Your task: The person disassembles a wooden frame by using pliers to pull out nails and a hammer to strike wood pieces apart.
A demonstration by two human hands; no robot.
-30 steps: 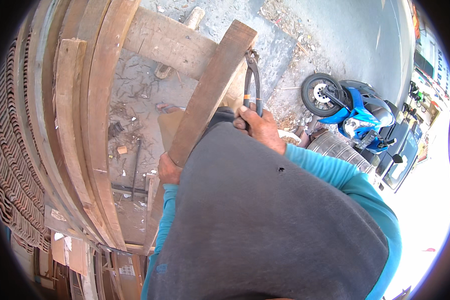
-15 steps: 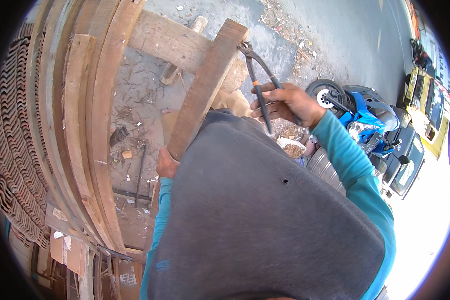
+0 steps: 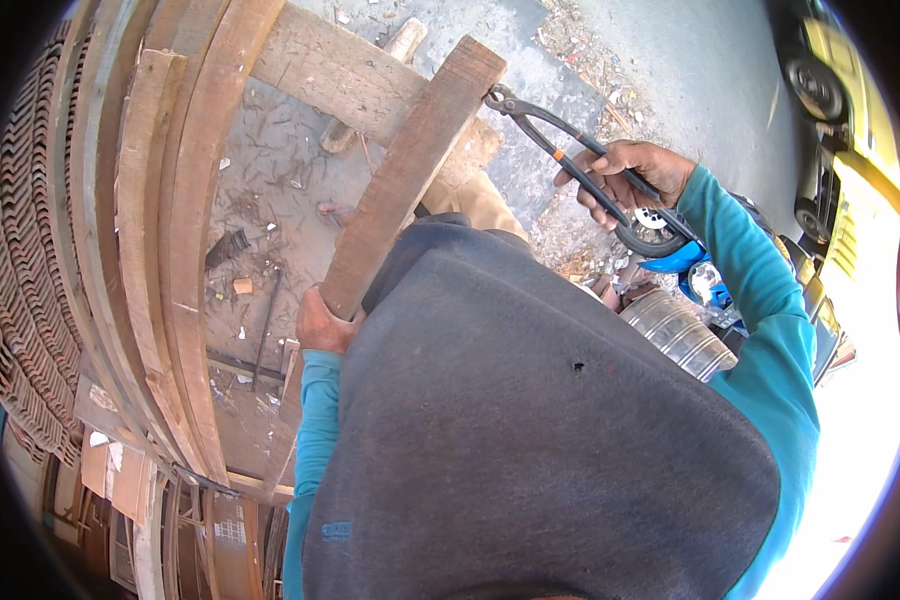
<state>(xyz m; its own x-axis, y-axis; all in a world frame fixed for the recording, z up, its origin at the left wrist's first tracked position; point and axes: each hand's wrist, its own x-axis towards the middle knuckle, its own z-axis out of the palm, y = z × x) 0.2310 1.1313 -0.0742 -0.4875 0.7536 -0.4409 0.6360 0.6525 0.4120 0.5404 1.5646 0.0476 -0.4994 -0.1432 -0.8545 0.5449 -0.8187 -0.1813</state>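
At nine o'clock the left hand [image 3: 327,322] keeps its grip around the wooden beam [image 3: 415,175], which reaches toward twelve, perhaps for steadiness; at two, the right hand [image 3: 650,163] grasps spread pincers [image 3: 558,154], their head beside the beam's far end

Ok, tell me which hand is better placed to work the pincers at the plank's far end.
The right hand, I'd judge: it holds the pincers by the handles, head close to the far end of the plank. The left hand grips the near end, so seems better suited to steadying.
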